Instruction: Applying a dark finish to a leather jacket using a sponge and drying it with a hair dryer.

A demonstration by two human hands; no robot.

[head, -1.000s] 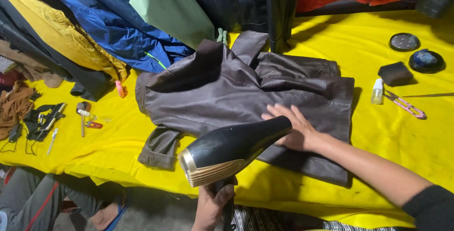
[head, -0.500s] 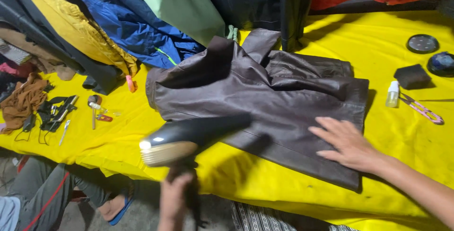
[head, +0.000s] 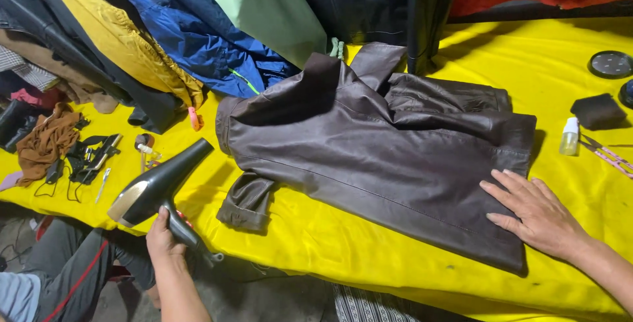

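So the left hand (head: 165,239) has its fingers wrapped tight round the handle of a black hair dryer (head: 158,190), held off the front-left edge of the yellow-covered surface (head: 369,243). The right hand (head: 537,213) lies flat, fingers spread and holding nothing, on the lower right corner of the dark brown leather jacket (head: 382,157) laid out mid-surface. Jackets are piled at the back left, and a small white bottle (head: 570,136) sits just right of the leather one.

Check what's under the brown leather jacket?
The brown leather jacket lies flat on the yellow cloth, right hand pressing its hem. Anything between jacket and cloth is covered, so it can't be seen.
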